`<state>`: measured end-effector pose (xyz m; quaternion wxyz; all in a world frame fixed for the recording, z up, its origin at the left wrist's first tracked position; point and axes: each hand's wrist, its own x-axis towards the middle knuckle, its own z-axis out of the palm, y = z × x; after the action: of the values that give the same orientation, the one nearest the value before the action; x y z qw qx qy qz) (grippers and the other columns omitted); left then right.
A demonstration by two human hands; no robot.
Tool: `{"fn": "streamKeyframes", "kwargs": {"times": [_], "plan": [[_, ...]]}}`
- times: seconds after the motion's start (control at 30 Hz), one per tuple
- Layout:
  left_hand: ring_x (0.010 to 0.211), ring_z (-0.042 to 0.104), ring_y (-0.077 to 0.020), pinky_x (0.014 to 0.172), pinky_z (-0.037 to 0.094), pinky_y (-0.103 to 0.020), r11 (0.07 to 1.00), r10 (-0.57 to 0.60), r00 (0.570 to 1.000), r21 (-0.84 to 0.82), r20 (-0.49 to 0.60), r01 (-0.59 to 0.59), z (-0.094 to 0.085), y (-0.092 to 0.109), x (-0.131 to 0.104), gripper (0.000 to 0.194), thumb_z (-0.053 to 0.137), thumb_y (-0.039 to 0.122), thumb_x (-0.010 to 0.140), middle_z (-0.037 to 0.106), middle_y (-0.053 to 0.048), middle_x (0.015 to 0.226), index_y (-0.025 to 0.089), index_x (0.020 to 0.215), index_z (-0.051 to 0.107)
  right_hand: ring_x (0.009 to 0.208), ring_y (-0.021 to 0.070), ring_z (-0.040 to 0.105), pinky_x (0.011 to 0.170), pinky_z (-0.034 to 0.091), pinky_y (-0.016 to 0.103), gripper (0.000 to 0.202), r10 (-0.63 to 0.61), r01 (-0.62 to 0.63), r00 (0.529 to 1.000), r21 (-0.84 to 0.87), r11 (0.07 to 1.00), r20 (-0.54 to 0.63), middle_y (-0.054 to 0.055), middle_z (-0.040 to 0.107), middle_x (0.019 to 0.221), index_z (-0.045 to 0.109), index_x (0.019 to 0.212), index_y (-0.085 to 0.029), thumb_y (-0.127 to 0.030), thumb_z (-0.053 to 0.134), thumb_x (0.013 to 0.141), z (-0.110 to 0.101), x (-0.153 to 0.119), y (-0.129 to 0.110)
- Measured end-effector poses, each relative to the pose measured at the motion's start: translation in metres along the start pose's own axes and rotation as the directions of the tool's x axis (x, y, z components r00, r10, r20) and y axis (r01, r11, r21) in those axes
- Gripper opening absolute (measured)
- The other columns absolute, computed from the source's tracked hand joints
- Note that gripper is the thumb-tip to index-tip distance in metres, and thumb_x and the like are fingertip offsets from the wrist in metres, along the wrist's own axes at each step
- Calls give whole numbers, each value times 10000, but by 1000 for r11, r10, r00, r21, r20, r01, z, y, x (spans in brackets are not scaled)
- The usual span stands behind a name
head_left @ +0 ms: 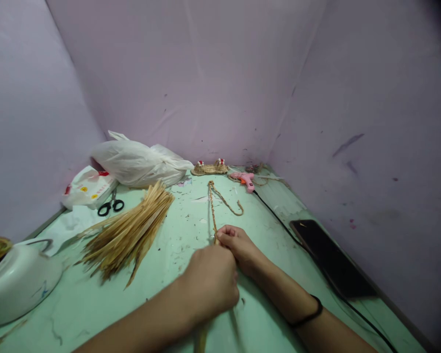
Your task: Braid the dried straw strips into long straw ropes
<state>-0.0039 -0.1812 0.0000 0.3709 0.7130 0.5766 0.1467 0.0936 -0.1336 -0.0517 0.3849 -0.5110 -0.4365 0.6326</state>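
A thin tan braided cord (212, 210) runs from a small knot on the pale green table (176, 230) toward me, and a loose tail of it curls off to the right. My right hand (242, 247) pinches the near end of the braid between thumb and fingers. Just in front of it, my left hand (215, 277) is closed in a fist over the fibre strands; its fingertips are hidden from me. Blurred strand ends (201, 338) hang below the left fist. To the left lies a fanned bundle of dry straw-coloured strips (132, 233).
Black-handled scissors (110, 207), a white packet (91, 186) and a white plastic bag (143, 162) lie at the back left. A white bowl (25, 279) stands near left. Behind are a woven piece (209, 169) and a pink glue gun (245, 180); its cord passes a black phone (330, 260).
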Motion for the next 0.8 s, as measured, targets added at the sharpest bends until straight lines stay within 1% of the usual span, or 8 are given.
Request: {"fn": "streamKeyframes", "kwargs": {"times": [0.07, 0.13, 0.17, 0.23, 0.3, 0.4, 0.63, 0.8], "plan": [[542, 501, -178, 537, 321, -275, 981, 8, 990, 195, -140, 20, -25, -2, 5, 188, 528, 246, 643, 482, -49, 478, 148, 484, 548, 393, 48, 346, 423, 254, 192, 89, -18, 18, 999, 19, 1000, 31, -62, 442, 433, 455, 574, -157, -201, 532, 570, -2, 0, 1], [478, 463, -129, 485, 298, -247, 990, -73, 961, 97, -266, 102, -42, -10, 16, 206, 492, 285, 673, 492, -34, 499, 140, 544, 560, 377, 43, 332, 413, 240, 189, 102, -24, 24, 999, -9, 1000, 47, -65, 432, 424, 463, 579, -154, -224, 536, 585, -3, 0, 2], [421, 432, -102, 446, 281, -231, 984, -179, 963, -47, -200, 173, -45, -15, 22, 182, 486, 285, 674, 504, -21, 509, 136, 620, 575, 373, 42, 332, 410, 237, 189, 116, -24, 25, 998, -23, 999, 53, -63, 436, 426, 467, 582, -153, -243, 539, 593, -3, 1, 2], [351, 383, -69, 380, 237, -207, 892, -305, 950, -329, 64, 309, -43, -26, 33, 156, 497, 262, 650, 531, -11, 538, 130, 700, 564, 376, 49, 356, 412, 249, 191, 139, -27, 28, 998, -14, 1000, 59, -56, 455, 433, 466, 592, -154, -267, 548, 591, -2, 1, 3], [337, 364, -46, 346, 209, -184, 765, -260, 924, -524, 280, 374, -33, -35, 42, 128, 519, 217, 613, 557, -19, 566, 121, 696, 539, 377, 58, 375, 418, 262, 194, 156, -37, 36, 997, 18, 999, 73, -55, 461, 417, 453, 596, -160, -273, 560, 580, -1, 2, 4], [326, 347, -27, 319, 199, -160, 656, -197, 907, -638, 372, 404, -19, -42, 47, 78, 534, 157, 556, 547, -8, 530, 121, 618, 501, 388, 71, 400, 440, 284, 200, 170, -64, 63, 993, 14, 998, 100, -48, 466, 395, 442, 588, -165, -290, 557, 591, -1, 3, 5], [266, 296, -58, 304, 195, -185, 814, -291, 932, -456, 217, 360, -25, -42, 45, 110, 491, 183, 552, 366, 45, 303, 145, 453, 460, 439, 55, 357, 455, 269, 191, 136, -198, 218, 974, -215, 952, 111, -46, 458, 474, 457, 572, -153, -248, 533, 633, -9, 9, 6], [318, 231, -34, 360, 138, -204, 864, -200, 978, -460, 55, 203, -20, -43, 49, 98, 464, 104, 481, 308, 57, 302, 127, 388, 445, 478, 76, 382, 473, 289, 198, 94, -267, 307, 951, -377, 874, 156, -37, 472, 512, 485, 615, -159, -233, 481, 673, -12, 9, 8]]}}
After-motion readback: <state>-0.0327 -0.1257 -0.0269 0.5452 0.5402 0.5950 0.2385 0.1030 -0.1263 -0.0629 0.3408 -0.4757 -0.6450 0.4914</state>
